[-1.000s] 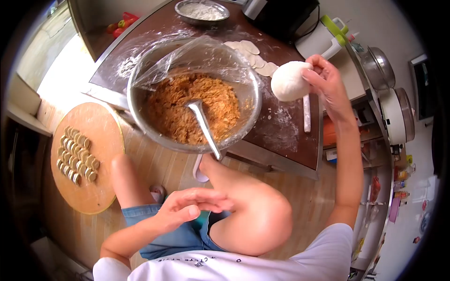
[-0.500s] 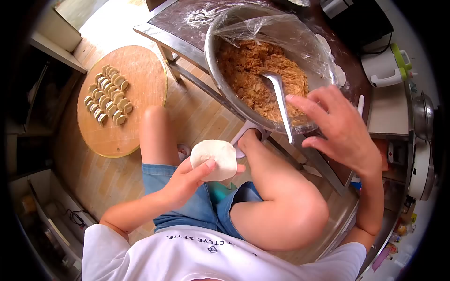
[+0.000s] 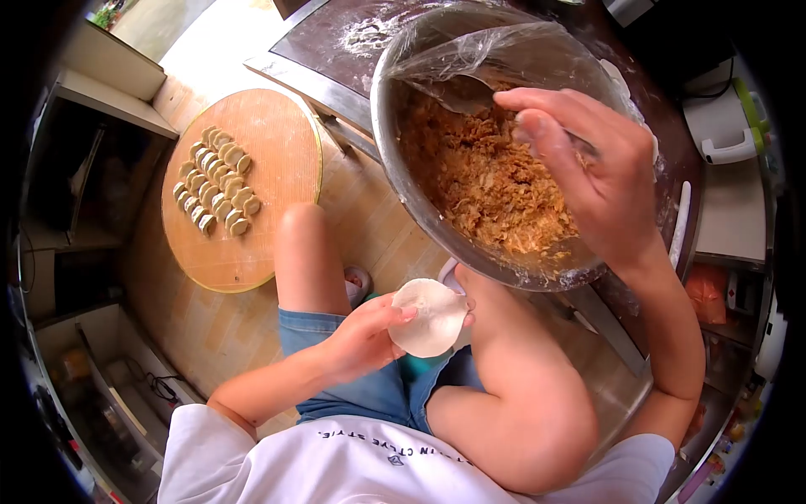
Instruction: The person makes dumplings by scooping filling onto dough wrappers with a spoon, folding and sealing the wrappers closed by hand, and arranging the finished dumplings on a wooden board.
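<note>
A round white dough wrapper (image 3: 430,319) lies in my left hand (image 3: 365,332), with the thumb on its edge, above my lap. My right hand (image 3: 592,160) is closed on the handle of a metal spoon (image 3: 463,94) over the large metal bowl (image 3: 395,160). The spoon's head is at the far side of the orange-brown filling (image 3: 504,189) in the bowl. Clear plastic film (image 3: 512,46) covers the bowl's far part.
Left of my knee, a round wooden board (image 3: 252,269) bears several rows of dumplings (image 3: 214,181). The dark floured table (image 3: 323,42) holds the bowl and a white rolling pin (image 3: 680,223). A green-and-white appliance (image 3: 730,134) stands at right.
The wrapper has gone from my right hand to my left. My right hand has moved to the spoon and taken hold of it, and the spoon's head has shifted to the bowl's far side.
</note>
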`<control>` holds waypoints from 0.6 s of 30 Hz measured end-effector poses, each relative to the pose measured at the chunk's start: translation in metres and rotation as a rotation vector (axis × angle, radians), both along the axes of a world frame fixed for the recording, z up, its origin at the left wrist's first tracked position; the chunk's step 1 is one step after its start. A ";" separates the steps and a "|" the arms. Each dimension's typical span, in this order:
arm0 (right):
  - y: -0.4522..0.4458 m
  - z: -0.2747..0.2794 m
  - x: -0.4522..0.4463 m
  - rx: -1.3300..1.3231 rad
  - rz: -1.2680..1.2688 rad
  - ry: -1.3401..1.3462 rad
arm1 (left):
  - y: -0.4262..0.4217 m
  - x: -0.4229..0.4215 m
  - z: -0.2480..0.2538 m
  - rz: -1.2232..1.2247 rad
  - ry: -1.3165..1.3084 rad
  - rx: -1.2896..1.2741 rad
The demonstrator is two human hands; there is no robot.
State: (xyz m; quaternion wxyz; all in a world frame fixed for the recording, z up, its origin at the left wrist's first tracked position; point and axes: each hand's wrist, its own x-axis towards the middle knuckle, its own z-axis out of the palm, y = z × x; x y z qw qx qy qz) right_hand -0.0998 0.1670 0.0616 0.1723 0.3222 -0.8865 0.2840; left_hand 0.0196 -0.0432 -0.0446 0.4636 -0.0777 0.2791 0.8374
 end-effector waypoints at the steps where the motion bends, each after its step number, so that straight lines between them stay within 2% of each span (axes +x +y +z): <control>1: -0.004 -0.010 -0.007 0.017 0.035 0.025 | 0.002 0.000 0.001 0.008 -0.024 0.014; 6: -0.012 -0.016 -0.010 0.005 0.172 -0.028 | -0.002 -0.002 0.015 0.053 -0.061 -0.033; 10: -0.005 -0.011 0.005 0.057 0.216 -0.147 | -0.004 -0.003 0.017 0.213 -0.108 0.124; 12: 0.002 -0.009 0.014 0.040 0.202 -0.218 | -0.009 -0.001 0.017 0.267 -0.170 0.099; 16: 0.015 -0.004 0.039 -0.255 0.015 -0.624 | -0.011 0.000 0.029 0.297 -0.120 0.040; 18: 0.026 -0.005 0.043 -0.362 -0.074 -0.744 | -0.012 0.002 0.030 0.284 -0.091 0.049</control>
